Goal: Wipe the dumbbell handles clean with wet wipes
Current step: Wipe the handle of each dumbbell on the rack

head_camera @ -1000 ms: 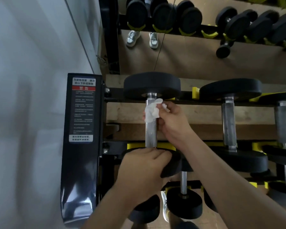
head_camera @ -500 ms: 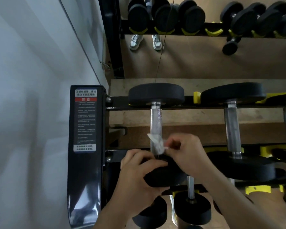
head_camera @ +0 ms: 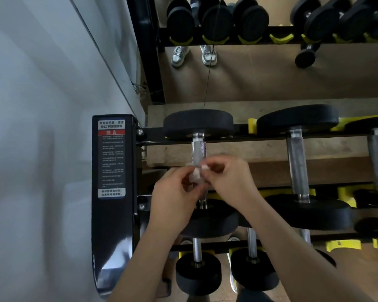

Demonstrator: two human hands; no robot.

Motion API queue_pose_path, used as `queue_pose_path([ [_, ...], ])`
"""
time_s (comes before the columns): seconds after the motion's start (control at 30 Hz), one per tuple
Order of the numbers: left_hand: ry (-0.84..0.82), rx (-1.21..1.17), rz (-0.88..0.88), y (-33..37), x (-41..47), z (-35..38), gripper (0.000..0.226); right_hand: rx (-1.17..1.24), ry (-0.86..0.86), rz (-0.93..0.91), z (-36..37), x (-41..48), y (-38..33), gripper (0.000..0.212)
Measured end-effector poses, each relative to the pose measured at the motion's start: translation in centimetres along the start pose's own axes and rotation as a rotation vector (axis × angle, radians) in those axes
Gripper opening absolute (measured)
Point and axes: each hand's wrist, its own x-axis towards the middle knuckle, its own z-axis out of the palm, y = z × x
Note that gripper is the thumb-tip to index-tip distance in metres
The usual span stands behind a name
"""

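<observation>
Black-headed dumbbell [head_camera: 198, 124] sits at the left end of the black steel rack [head_camera: 155, 139], next to the black upright with warning label [head_camera: 116, 225]; similar dumbbell [head_camera: 297, 120] on its right. Left grip [head_camera: 175, 199] has come off the near head. We now see it and right grip [head_camera: 229, 182] both pinching the crumpled white wet wipe [head_camera: 194, 176] over the knurled steel handle [head_camera: 198, 150].

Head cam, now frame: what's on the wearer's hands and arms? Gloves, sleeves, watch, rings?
Nothing worn that shows. Left hand and right hand: no gloves, no rings visible, though motion blur hides detail. Left forearm and right forearm: bare to the frame edge, no sleeves, watch or wristband.
</observation>
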Motion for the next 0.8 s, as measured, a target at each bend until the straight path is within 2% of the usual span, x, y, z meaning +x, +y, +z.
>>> queue_pose_path([
  [0.07, 0.053, 0.071, 0.032, 0.3, 0.9, 0.3, 0.02, 0.069, 0.152, 0.005, 0.3, 0.9, -0.3, 0.024],
  [0.13, 0.114, 0.12, 0.106, 0.6, 2.0, 0.2, 0.013, 0.072, 0.238, -0.032, 0.6, 1.1, -0.5, 0.021],
  [0.2, 0.166, 0.148, 0.143, 1.2, 3.7, 0.0, 0.012, 0.015, 0.243, -0.063, 0.6, 1.6, -0.9, 0.016],
  [0.3, 0.191, 0.226, 0.235, 1.7, 5.3, -0.5, 0.012, -0.089, 0.226, -0.124, 0.3, 2.2, -1.2, 0.019],
  [0.37, 0.072, 0.358, 0.336, 1.1, 4.6, -1.1, 0.012, -0.09, 0.142, -0.106, -0.2, 1.3, -1.0, 0.013],
  [0.4, -0.03, 0.4, 0.355, 0.5, 3.8, -1.6, 0.012, -0.106, 0.042, -0.083, -0.5, 0.6, -0.7, 0.011],
  [0.5, -0.363, 0.477, 0.259, 0.1, 1.7, -2.6, 0.009, -0.218, -0.332, 0.011, -0.9, -1.3, 0.0, 0.013],
  [0.53, -0.44, 0.514, 0.217, 0.3, 1.6, -2.8, 0.009, -0.224, -0.379, 0.019, -0.9, -1.6, 0.2, 0.012],
  [0.63, -0.545, 0.528, 0.104, 1.4, 2.4, -3.3, 0.009, -0.159, -0.27, -0.022, -0.9, -1.7, 0.5, 0.011],
  [0.7, -0.576, 0.493, 0.045, 1.7, 2.5, -3.5, 0.008, -0.143, -0.195, -0.078, -1.0, -1.6, 0.7, 0.021],
  [0.77, -0.561, 0.497, 0.02, 1.8, 2.1, -3.6, 0.005, -0.177, -0.208, -0.138, -0.8, -1.4, 0.8, 0.028],
  [0.8, -0.522, 0.528, 0.023, 1.5, 1.9, -3.4, 0.008, -0.203, -0.214, -0.168, -0.6, -1.2, 0.9, 0.024],
])
